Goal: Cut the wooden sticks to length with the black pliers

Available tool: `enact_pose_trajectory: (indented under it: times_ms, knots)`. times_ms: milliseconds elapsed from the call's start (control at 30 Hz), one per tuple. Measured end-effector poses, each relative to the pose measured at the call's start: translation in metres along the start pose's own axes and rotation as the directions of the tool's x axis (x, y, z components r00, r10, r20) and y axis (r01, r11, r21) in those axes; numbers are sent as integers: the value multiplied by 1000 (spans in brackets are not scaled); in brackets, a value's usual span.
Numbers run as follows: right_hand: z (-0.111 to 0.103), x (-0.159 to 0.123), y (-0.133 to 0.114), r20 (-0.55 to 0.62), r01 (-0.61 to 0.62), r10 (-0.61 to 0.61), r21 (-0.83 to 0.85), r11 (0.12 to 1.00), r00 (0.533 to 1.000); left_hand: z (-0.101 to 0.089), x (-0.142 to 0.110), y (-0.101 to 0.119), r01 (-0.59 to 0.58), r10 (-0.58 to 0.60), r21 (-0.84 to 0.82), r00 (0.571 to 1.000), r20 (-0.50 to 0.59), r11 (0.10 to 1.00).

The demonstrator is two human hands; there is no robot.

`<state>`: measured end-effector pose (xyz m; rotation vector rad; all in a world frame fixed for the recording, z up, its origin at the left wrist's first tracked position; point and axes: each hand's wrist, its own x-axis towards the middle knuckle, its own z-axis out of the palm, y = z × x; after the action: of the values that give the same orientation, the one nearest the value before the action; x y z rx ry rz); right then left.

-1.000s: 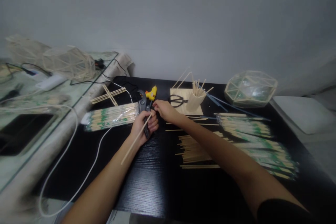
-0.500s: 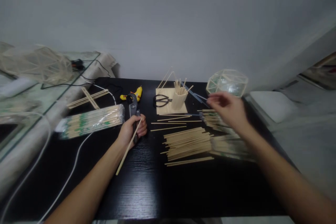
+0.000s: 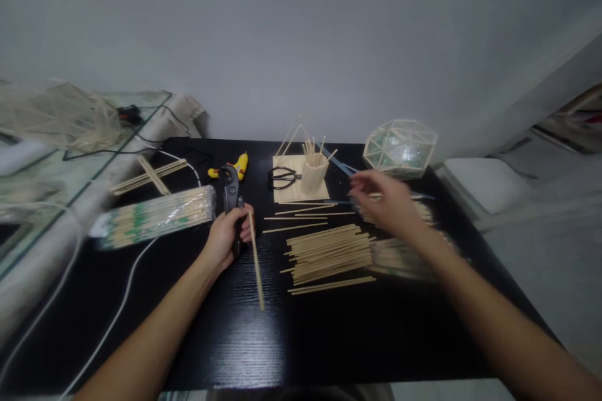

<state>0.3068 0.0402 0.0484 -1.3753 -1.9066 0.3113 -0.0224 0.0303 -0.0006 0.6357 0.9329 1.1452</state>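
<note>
My left hand (image 3: 226, 233) is closed around a grey hand cutter (image 3: 230, 191) with a curved head and also grips a thin wooden stick (image 3: 257, 269). The stick slants down toward the table's front, its upper end at my fingers. My right hand (image 3: 386, 199) is over a clear packet of sticks (image 3: 423, 213), its bent fingers slightly apart and a little blurred; I see nothing held in them. Loose wooden sticks (image 3: 327, 254) lie in a pile between my hands. Behind them, a cup made of sticks (image 3: 314, 178) holds several upright sticks on a wooden board (image 3: 295, 193), beside black-handled scissors (image 3: 283, 178).
A yellow glue gun (image 3: 241, 166) lies behind the cutter. At left are a bagged stick bundle (image 3: 160, 216), crossed sticks (image 3: 155, 175) and a white cable (image 3: 129, 288). A faceted stick-framed form (image 3: 399, 147) stands at the back right, near a blue tool (image 3: 339, 165).
My right hand has moved left and slightly down. The stick in my left hand has swung so its lower end points right instead of left. The view has shifted slightly.
</note>
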Motion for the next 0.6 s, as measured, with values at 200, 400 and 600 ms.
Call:
enact_pose_trajectory:
  times_ms: [200,400,600]
  knots:
    - [76,-17,-54,496,231,-225,50,972,839,1,0,-5,-96,102,110,994,-50,989]
    - [100,0,-60,589,227,-147,-64,972,795,-2,0,-5,-93,107,139,989,-98,986]
    - [115,6,-57,604,233,-127,-100,967,787,0,0,-3,-50,56,60,994,-94,997]
